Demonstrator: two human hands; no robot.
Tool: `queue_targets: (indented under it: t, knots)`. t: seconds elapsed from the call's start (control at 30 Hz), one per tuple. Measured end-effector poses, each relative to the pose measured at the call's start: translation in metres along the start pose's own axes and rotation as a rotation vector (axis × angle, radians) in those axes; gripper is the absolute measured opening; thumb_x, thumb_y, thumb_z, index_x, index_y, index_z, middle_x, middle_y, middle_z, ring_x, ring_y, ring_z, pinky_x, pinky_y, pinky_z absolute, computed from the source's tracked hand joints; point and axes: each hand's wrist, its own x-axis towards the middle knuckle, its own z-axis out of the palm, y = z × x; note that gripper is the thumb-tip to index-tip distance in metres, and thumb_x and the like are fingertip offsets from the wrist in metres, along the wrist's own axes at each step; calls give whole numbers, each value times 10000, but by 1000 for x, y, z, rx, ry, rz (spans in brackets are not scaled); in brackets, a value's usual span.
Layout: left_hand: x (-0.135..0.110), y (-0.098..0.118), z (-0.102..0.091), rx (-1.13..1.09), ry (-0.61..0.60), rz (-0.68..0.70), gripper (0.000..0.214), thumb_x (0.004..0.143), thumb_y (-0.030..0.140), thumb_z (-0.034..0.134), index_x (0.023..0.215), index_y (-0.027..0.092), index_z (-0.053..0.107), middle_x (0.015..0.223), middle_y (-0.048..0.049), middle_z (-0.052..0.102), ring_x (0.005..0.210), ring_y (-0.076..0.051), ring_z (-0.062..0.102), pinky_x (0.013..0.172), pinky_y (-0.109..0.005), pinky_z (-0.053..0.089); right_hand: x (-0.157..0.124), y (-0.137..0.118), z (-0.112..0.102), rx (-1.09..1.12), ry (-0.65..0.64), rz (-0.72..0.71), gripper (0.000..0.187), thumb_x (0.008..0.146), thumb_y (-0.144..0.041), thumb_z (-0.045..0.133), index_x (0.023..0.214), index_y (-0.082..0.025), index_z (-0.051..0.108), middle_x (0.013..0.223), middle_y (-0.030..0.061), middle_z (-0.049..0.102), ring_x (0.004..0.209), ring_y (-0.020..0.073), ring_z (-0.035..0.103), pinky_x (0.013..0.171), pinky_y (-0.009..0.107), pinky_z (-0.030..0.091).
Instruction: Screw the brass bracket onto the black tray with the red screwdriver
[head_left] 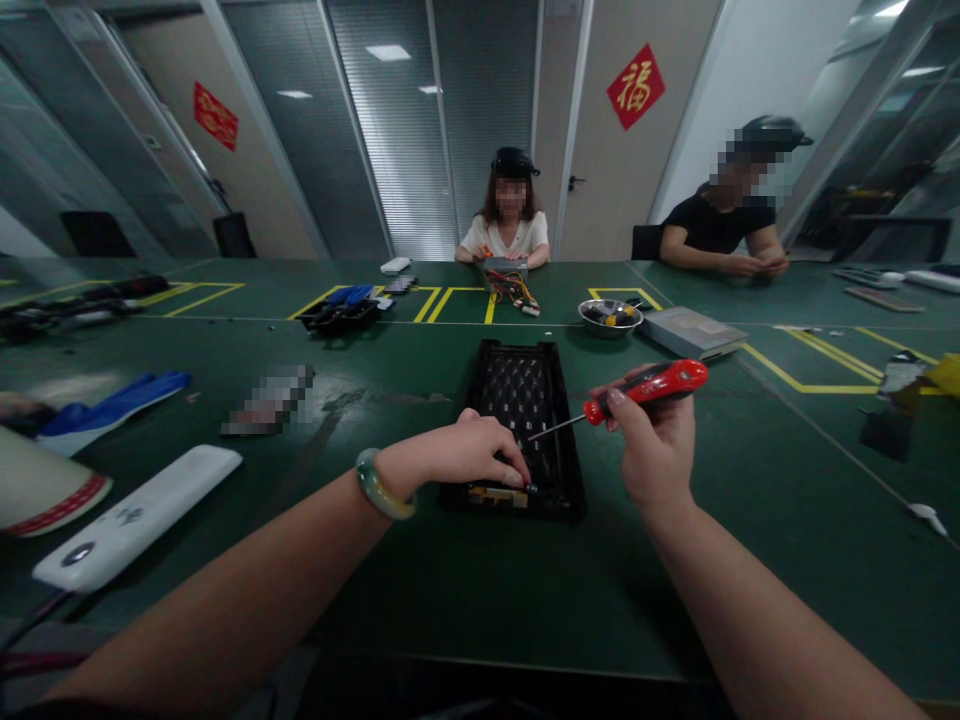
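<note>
Red at one o'clock: holds driver (pixel 660 381) tight in fingers of right hand (pixel 657 445). At twelve, touches panel (pixel 562 420) with bent fingers of left hand (pixel 476 450); can't tell if pinching. Looks partway done, with gold strip (pixel 496 496) in and the rest hard to judge.

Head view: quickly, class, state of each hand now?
Left hand: at the black panel; grip cannot be told.
Right hand: closed, holding the red screwdriver.
</note>
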Motion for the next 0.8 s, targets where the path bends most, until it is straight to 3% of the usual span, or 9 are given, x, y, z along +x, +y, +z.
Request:
queue_targets:
  t: [0.1, 0.33, 0.57, 0.8]
  knots:
    - [-3, 1, 6, 3, 43, -38, 156, 886, 286, 637, 965, 346, 758, 1017, 75, 755, 1035, -165, 618, 897, -309, 225, -2, -4, 1, -6, 6, -27, 226, 801, -261, 699, 958, -261, 536, 802, -3, 659, 728, 202, 658, 687, 383, 553]
    - [-9, -4, 24, 11, 154, -105, 134, 876, 361, 650, 946, 337, 763, 1007, 54, 738, 1021, -183, 608, 900, -335, 224, -13, -11, 4, 38, -90, -42, 237, 813, -217, 687, 996, -267, 545, 811, -5, 642, 732, 195, 643, 659, 353, 531]
    - [-11, -6, 27, 12, 173, -96, 168, 894, 342, 615, 977, 311, 757, 1055, 33, 736, 1049, -202, 590, 927, -357, 243, -23, -13, 6, -72, -232, -81, 250, 804, -193, 684, 1005, -263, 552, 858, 14, 626, 739, 215, 636, 667, 395, 520]
    - [-14, -5, 29, 4, 219, -78, 166, 876, 277, 633, 968, 340, 757, 1019, 52, 732, 1045, -204, 564, 918, -373, 231, -26, -20, 5, -149, -282, -123, 268, 771, -138, 692, 981, -259, 580, 889, 36, 609, 765, 229, 622, 652, 407, 521]
